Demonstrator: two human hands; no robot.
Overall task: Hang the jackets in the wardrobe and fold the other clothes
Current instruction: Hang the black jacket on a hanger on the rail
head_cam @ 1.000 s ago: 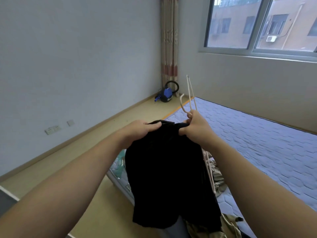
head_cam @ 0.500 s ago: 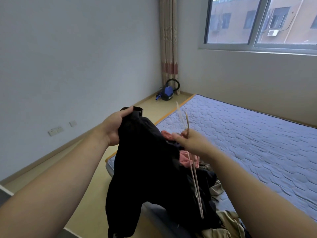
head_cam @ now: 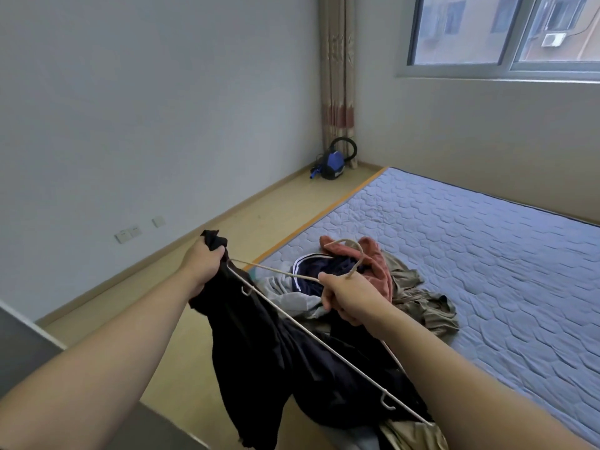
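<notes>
Black jacket (head_cam: 276, 362) bunched in left hand (head_cam: 203, 264), pale hanger (head_cam: 311, 323) in right hand (head_cam: 349, 298).

One head-worn wide-angle view only. Faces forward and down, close over the forearms (head_cam: 97, 368); mattress (head_cam: 487, 254) right, wall (head_cam: 130, 108) left, window (head_cam: 506, 64) far right.

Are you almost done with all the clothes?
Not nearly. Nothing in view looks folded or hung up. In hand: the left hand grips a black garment and the right hand holds a hanger. Left to do: the crumpled pile on the mattress.
</notes>
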